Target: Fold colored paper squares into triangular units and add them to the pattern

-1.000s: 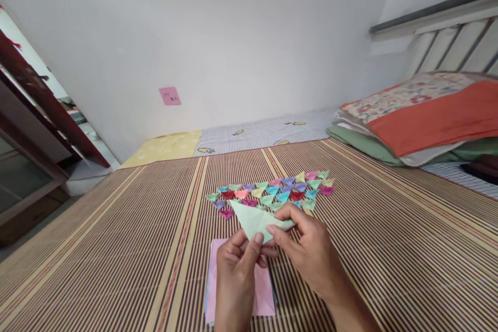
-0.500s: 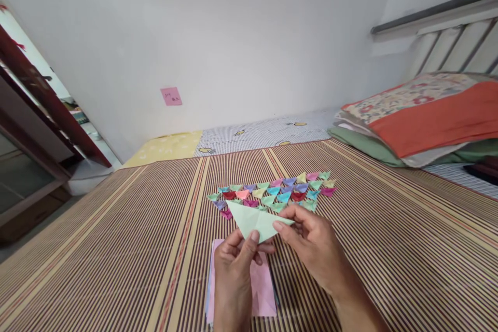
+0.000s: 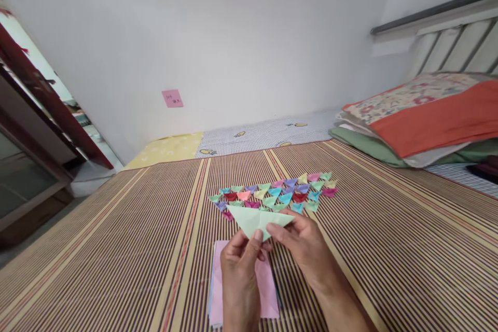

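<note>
A pale green paper [image 3: 254, 220], folded into a triangle with its long edge at the top, is held up between both hands. My left hand [image 3: 243, 264] pinches its lower point, thumb in front. On the right side, my right hand [image 3: 301, 238] grips the same paper with its thumb on the front face and fingers behind. Beneath my left hand lies a stack of square paper with a pink sheet [image 3: 268, 290] on top. Beyond the green paper, rows of small folded paper pieces [image 3: 286, 198] in several colours lie on the striped mat [image 3: 155, 228].
Folded bedding [image 3: 431, 119] in orange, floral and green lies at the back right below a radiator [image 3: 459, 46]. A pink note [image 3: 172, 98] is stuck to the white wall. A doorway with a dark red frame stands at the left.
The green triangle has turned so its top edge is closer to level. My right thumb has slid left along the paper towards my left thumb.
</note>
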A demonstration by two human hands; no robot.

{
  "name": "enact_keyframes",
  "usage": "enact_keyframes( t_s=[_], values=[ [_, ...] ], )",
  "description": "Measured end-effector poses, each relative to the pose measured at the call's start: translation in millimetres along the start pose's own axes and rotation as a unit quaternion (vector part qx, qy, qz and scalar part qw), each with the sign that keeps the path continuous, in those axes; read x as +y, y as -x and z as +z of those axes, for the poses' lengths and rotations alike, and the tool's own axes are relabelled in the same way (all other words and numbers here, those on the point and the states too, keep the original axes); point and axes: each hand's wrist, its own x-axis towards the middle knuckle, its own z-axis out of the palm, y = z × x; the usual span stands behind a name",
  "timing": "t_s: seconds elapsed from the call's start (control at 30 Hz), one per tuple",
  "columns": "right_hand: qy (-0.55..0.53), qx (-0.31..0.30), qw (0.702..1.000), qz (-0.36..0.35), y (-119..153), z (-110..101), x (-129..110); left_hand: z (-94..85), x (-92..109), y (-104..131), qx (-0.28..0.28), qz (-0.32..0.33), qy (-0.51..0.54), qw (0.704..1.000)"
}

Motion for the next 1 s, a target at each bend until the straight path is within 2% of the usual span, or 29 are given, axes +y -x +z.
enact_keyframes(
  t_s=[0.07, 0.13, 0.23, 0.33, 0.43, 0.6, 0.67, 0.83, 1.0],
  values=[
    [-0.013, -0.001, 1.0, -0.006, 1, 9, 1, 1.1, 0, 0, -0.003, 0.002, -0.002, 1.0],
    [-0.008, -0.028, 1.0, -0.002, 3, 13, -1, 1.1, 0, 0, 0.001, 0.005, 0.004, 1.0],
    [0.011, -0.07, 0.997, 0.014, 6, 11, -4, -0.1, 2, 0, 0.014, 0.004, 0.04, 0.999],
    [0.036, -0.068, 0.997, 0.013, 7, 6, -6, -1.2, 2, 0, 0.019, -0.001, 0.065, 0.998],
    [0.06, -0.04, 0.997, -0.008, 6, 0, -8, -2.0, 2, -1, 0.03, -0.002, 0.075, 0.997],
    [0.082, 0.068, 0.993, -0.055, 1, -12, -11, -6.3, -1, -3, 0.061, 0.001, 0.084, 0.995],
    [0.071, 0.085, 0.992, -0.057, -1, -13, -10, -8.9, -2, -5, 0.061, -0.003, 0.09, 0.994],
    [0.063, -0.008, 0.998, -0.011, -1, -4, -7, -9.9, -1, -6, 0.035, -0.019, 0.103, 0.994],
    [0.036, -0.014, 0.999, -0.008, 1, 2, -8, -2.6, 7, -4, 0.012, -0.047, 0.128, 0.991]
  ],
)
